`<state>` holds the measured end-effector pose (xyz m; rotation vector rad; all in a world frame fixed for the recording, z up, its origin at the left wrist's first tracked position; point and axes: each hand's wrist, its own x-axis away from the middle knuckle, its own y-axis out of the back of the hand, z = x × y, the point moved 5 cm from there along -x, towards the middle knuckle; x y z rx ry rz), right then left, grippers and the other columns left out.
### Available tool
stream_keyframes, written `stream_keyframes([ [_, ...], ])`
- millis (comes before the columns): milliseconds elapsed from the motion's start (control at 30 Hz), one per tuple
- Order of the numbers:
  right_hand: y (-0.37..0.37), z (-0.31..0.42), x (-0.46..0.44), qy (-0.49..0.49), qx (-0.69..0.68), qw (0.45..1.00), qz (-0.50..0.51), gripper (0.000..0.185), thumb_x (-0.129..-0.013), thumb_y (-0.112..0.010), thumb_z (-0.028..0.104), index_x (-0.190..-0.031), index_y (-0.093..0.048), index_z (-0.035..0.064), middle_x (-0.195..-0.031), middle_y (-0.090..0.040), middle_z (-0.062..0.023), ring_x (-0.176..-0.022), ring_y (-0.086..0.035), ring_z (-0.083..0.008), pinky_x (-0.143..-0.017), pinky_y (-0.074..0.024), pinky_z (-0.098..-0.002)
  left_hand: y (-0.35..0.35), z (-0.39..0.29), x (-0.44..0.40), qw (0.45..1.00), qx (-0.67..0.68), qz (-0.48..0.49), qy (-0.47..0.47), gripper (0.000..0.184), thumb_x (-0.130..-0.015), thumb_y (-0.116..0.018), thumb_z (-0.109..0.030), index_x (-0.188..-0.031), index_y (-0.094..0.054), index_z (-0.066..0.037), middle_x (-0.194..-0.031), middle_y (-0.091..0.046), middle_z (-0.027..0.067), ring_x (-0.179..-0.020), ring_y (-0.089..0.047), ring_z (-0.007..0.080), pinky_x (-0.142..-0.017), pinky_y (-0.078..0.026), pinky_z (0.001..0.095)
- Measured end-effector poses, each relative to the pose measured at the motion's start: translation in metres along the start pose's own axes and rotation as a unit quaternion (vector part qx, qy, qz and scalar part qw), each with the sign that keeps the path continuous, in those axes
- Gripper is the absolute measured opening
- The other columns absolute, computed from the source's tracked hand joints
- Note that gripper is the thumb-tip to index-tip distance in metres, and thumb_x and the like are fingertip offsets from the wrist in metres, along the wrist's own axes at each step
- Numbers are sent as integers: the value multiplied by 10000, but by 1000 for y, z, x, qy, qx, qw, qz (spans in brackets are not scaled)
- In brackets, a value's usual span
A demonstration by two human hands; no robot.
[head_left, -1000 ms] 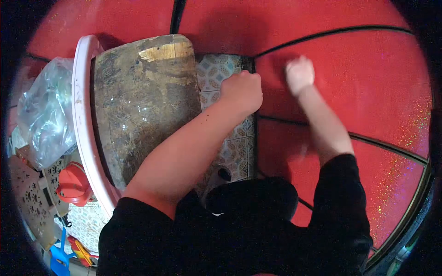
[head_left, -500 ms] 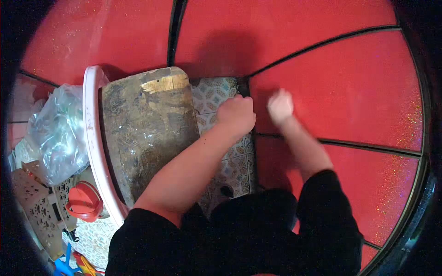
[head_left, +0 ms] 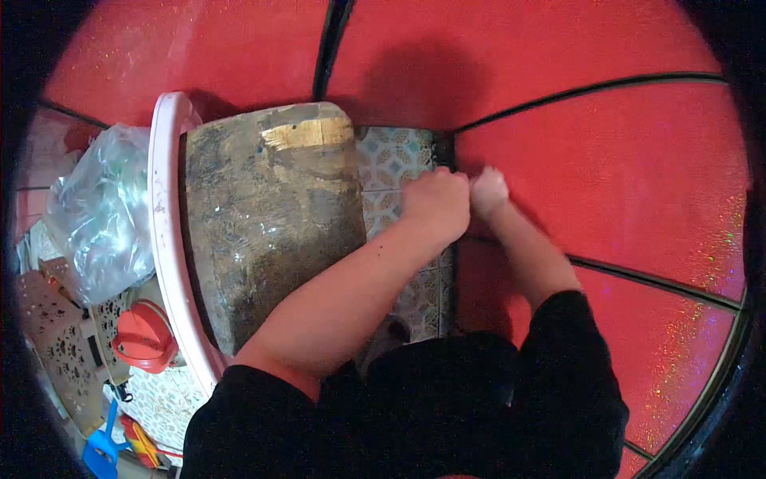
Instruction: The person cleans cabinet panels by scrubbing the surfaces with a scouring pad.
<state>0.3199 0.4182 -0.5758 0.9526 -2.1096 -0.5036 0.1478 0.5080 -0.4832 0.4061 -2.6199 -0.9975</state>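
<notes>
My left hand (head_left: 437,206) is closed in a fist, its back towards me, above the patterned floor tiles (head_left: 383,164). Close beside it, nearly touching, is my right hand (head_left: 489,191), also closed and slightly blurred, in front of the red panels (head_left: 598,168). Whatever the fingers may hold is hidden from view. Left of my left forearm stands a worn, stained wooden board (head_left: 267,215) with a pale bare patch near its far edge. A curved pale pink rim (head_left: 163,207) runs along the board's left side.
A clear plastic bag (head_left: 108,219) lies at the left, above a red plastic container (head_left: 146,335) and a beige crate with paw-shaped holes (head_left: 60,351). Blue (head_left: 104,451) and yellow-red (head_left: 142,443) plastic items lie lower left. Red walls with dark seams enclose the far and right sides.
The gap between my hands has closed, with the right hand coming in beside the left. The view has shifted a little, so the board appears further right.
</notes>
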Motion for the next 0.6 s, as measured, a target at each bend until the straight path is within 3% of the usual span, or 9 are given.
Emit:
stream_keyframes([
  [33, 4, -2, -6, -13, -1, 1000, 1, 193, -813, -505, 185, -867, -680, 123, -912, -652, -42, -913, -558, -228, -763, -455, -365, -2, 1, 3, 1000, -3, 6, 5, 282, -779, -638, -254, -943, -603, -27, -987, -606, 181, -918, -614, 359, -782, -517, 454],
  [100, 42, -45, -38, -63, -24, 988, -136, 221, -824, -500, 183, -910, -692, 117, -974, -650, -39, -928, -561, -232, -785, -460, -356, 7, -2, 4, 1000, -3, 24, 17, 211, -775, -573, -157, -940, -635, -41, -1020, -616, 160, -970, -611, 317, -796, -506, 453],
  [133, 41, -41, -45, -59, -24, 988, -142, 221, -824, -500, 183, -910, -692, 117, -974, -650, -39, -928, -561, -232, -785, -460, -356, 10, -1, 3, 999, -2, 29, 24, 208, -773, -541, -108, -939, -651, -49, -1036, -621, 149, -996, -609, 296, -802, -501, 452],
  [267, -18, 2, -75, -30, -33, 999, -18, 240, -845, -487, 219, -941, -691, 138, -1033, -646, -45, -991, -542, -238, -823, -430, -371, 2, 1, -1, 1000, -9, 14, 20, 296, -785, -634, -262, -972, -616, -32, -992, -608, 173, -926, -616, 340, -785, -515, 453],
  [400, -71, 79, -26, 48, -97, 992, 68, 268, -845, -485, 262, -951, -704, 149, -1026, -666, -63, -1027, -545, -264, -846, -400, -382, 4, 2, -1, 999, -6, 28, 33, 296, -786, -634, -259, -982, -622, -38, -1004, -610, 169, -944, -614, 336, -798, -512, 445],
  [433, -68, 87, 2, 0, -242, 968, 72, 262, -847, -480, 261, -934, -703, 154, -1012, -673, -60, -1024, -562, -253, -839, -411, -400, 6, 4, 0, 999, -12, 24, 38, 296, -786, -634, -259, -982, -622, -38, -1004, -610, 169, -944, -614, 336, -798, -512, 445],
  [500, -70, 91, 40, -46, -382, 920, 76, 258, -850, -474, 259, -918, -701, 160, -998, -680, -58, -1020, -578, -241, -833, -423, -419, 6, 2, 2, 999, -11, 28, 26, 293, -785, -636, -260, -981, -625, -42, -1027, -609, 170, -970, -608, 333, -816, -509, 436],
  [600, -72, 82, 66, 13, -286, 950, 125, 261, -862, -484, 306, -953, -692, 177, -998, -679, -64, -1061, -573, -199, -881, -423, -439, 9, -3, 3, 997, -24, 70, 30, 319, -775, -654, -296, -992, -629, -63, -1079, -602, 176, -1030, -590, 330, -840, -503, 427],
])
